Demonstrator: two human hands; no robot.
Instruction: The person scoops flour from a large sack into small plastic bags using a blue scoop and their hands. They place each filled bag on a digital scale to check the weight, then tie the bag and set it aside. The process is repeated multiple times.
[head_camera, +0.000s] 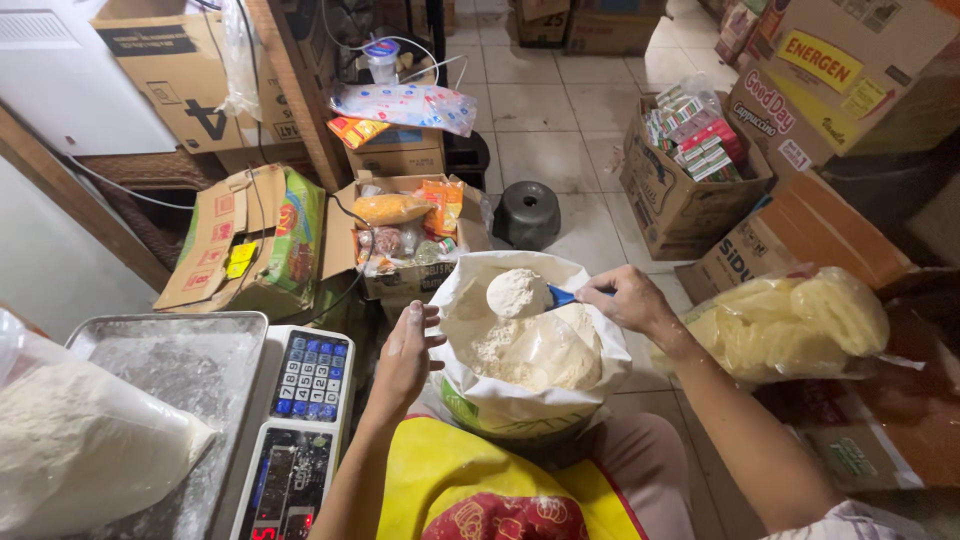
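Flour sack (520, 400) open between the knees, right hand (625, 298) clamped on a blue scoop (520, 293) heaped with flour above the sack, left hand (405, 355) gripping the sack's rim, scale (300, 430) left of the sack.

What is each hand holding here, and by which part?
The right hand holds a flour-filled scoop by its blue handle; the left hand grips the sack by its rim.
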